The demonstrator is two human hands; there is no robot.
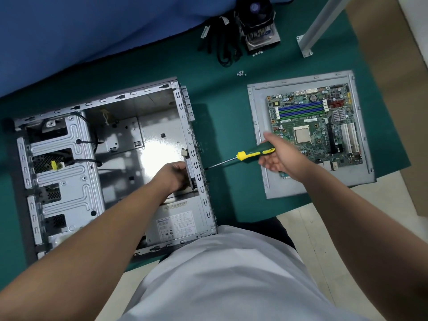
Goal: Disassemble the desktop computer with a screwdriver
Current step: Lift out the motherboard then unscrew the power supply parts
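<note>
A bare strip of surface (229, 126) lies between case (111, 163) and motherboard tray (259, 144), crossed by the screwdriver (240, 157); the case's open middle is partly blocked by the left hand (172, 173) and power supply (178, 222).

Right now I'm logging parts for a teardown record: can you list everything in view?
Computer case: one, grey metal, open, on the mat's left.
Power supply: one, grey, inside the case's near corner.
Motherboard: one, green, lying on a grey panel, right.
Screwdriver: one, green and yellow handle, tip at the case's rear wall.
Cooler: one, black fan on a metal heatsink, far edge.
Cables: one black bundle, beside the cooler.
Loose screws: two small silver groups, near the cooler.
Mat: one, green.
Left hand: inside the case, at the rear wall.
Right hand: holds the screwdriver.
</note>
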